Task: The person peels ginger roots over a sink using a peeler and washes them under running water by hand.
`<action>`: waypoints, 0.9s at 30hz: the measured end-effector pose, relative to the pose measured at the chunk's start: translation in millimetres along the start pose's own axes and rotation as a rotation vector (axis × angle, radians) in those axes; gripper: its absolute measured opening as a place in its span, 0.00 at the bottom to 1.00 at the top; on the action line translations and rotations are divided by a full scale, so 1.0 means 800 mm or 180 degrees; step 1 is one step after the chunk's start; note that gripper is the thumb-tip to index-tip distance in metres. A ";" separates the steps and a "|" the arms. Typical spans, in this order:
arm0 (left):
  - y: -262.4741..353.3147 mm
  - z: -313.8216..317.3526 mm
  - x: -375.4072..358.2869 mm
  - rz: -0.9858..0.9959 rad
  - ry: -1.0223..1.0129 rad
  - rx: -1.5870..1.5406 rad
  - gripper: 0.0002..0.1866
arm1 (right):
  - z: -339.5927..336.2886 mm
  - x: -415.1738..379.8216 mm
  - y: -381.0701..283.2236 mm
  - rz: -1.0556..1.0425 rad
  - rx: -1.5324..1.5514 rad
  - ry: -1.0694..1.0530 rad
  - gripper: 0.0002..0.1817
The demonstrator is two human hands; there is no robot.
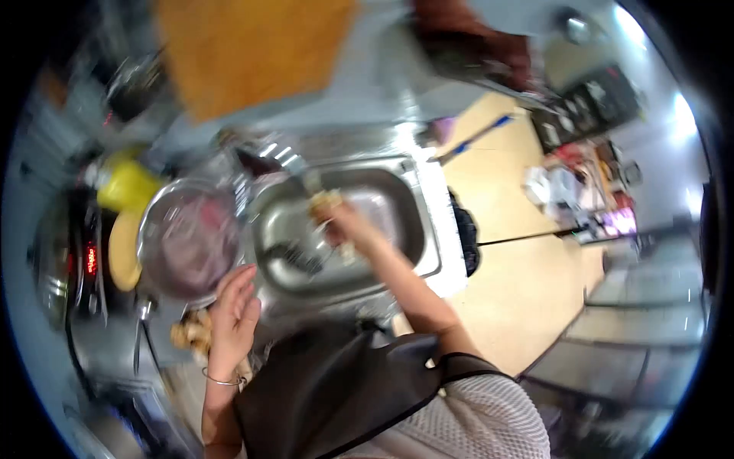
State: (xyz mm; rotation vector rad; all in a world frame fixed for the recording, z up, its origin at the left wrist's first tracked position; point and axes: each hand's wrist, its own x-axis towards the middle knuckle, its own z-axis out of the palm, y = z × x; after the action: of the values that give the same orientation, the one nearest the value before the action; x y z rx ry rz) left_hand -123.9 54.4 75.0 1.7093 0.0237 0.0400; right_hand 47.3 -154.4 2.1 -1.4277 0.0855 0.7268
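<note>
My right hand (342, 225) reaches over the metal sink (417, 222), its fingers closed on a knobbly yellow-brown piece (326, 203) that looks like ginger. Blur hides its exact shape. Just above it, the faucet (287, 157) points into the basin. A dark object (297, 258), too smeared to name, lies on the sink floor. My left hand (233, 310) is open beside the lower rim of a large metal bowl (145, 229), with nothing visible in it. Pinkish contents (195, 237) fill the bowl. Close to my left wrist are knobbly tan pieces (191, 333).
Left of the bowl stand a yellow container (126, 183) and an appliance with a red lit display (91, 258). An orange-brown board (252, 53) is at the top. Beyond the sink's right edge are a black bag (463, 233) and a blue-ended pole (478, 138).
</note>
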 end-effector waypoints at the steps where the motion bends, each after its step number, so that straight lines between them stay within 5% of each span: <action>1: -0.023 0.027 0.029 -0.0230 -0.0011 -0.0261 0.21 | -0.008 0.014 0.012 -0.0190 -0.0500 -0.0161 0.15; 3: -0.053 0.073 0.092 -0.0714 -0.0040 -0.1181 0.22 | 0.019 -0.007 -0.006 -0.0026 -0.1092 0.1011 0.26; 5: -0.060 0.111 0.147 -0.1178 0.0058 -0.1712 0.22 | 0.025 0.023 0.027 -0.1284 -0.1630 0.1303 0.30; 6: -0.064 0.118 0.157 -0.1308 0.0216 -0.1597 0.22 | 0.032 -0.002 0.001 -0.0761 -0.1384 0.1043 0.26; 10: -0.101 0.137 0.198 -0.0758 -0.0184 -0.1376 0.18 | 0.021 0.003 0.034 -0.1613 -0.1314 0.1099 0.26; 12: -0.114 0.136 0.206 -0.0823 -0.0229 -0.1129 0.18 | -0.002 0.003 0.028 -0.1377 -0.1484 0.0813 0.24; 18: -0.134 0.137 0.205 -0.1642 0.0056 -0.1826 0.18 | -0.041 0.014 0.030 -0.0670 -0.0569 0.0081 0.19; 20: -0.133 0.136 0.203 -0.1718 0.0138 -0.1919 0.19 | -0.038 0.017 0.030 -0.0751 -0.0631 0.0413 0.20; 22: -0.138 0.130 0.202 -0.1845 0.0080 -0.2395 0.18 | -0.035 0.008 0.021 -0.1382 -0.1154 0.1029 0.18; 24: -0.133 0.130 0.203 -0.1889 0.0255 -0.2507 0.17 | -0.035 0.001 0.008 -0.1558 -0.0922 0.0859 0.17; 27: -0.148 0.107 0.207 -0.2162 0.0389 -0.2273 0.16 | -0.034 0.011 -0.001 -0.2511 -0.1078 -0.0261 0.15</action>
State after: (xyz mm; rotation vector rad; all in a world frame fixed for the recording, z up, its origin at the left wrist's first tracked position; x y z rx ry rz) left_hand 46.2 -7.7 -52.0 0.9171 0.6075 -0.3182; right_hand 64.8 -176.0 -6.0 -1.5816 -0.6601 0.1404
